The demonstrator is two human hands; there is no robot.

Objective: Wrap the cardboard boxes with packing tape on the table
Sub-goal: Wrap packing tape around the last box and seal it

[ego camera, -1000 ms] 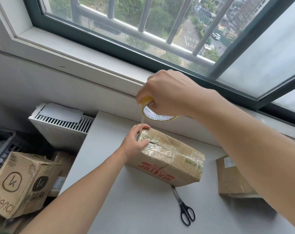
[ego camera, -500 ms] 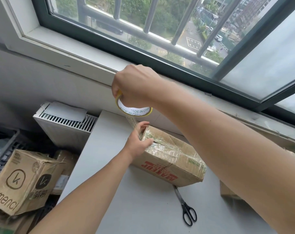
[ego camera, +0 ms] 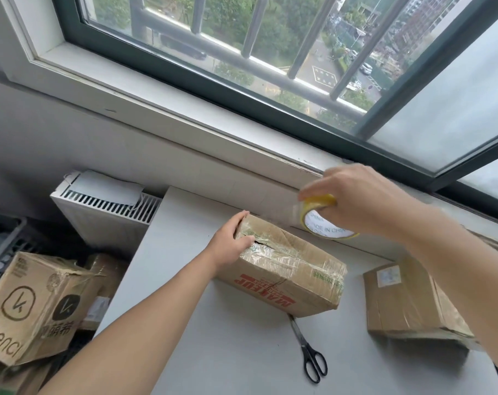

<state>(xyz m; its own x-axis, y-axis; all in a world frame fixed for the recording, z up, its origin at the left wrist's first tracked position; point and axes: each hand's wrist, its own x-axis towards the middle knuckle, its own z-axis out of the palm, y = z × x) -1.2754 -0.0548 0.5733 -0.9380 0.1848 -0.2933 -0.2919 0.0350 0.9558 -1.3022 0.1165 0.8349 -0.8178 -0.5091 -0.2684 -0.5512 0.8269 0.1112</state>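
Observation:
A brown cardboard box (ego camera: 287, 269) with red lettering and wrinkled clear tape lies on the grey table (ego camera: 242, 352). My left hand (ego camera: 230, 243) grips the box's left end, thumb on top. My right hand (ego camera: 364, 201) holds a yellow roll of packing tape (ego camera: 324, 220) in the air above the box's far right side. A blurred strip of clear tape seems to run from the roll toward the box's far edge. A second cardboard box (ego camera: 410, 300) with a white label lies at the right of the table.
Black scissors (ego camera: 310, 354) lie on the table just in front of the first box. A white radiator (ego camera: 105, 209) stands left of the table, with more cardboard boxes (ego camera: 34, 306) and a dark crate (ego camera: 2, 246) on the floor. The window sill (ego camera: 185, 109) runs behind.
My right hand has carried the tape roll from above the box's left end over to the right, above its far side. My left hand stays on the box's left end.

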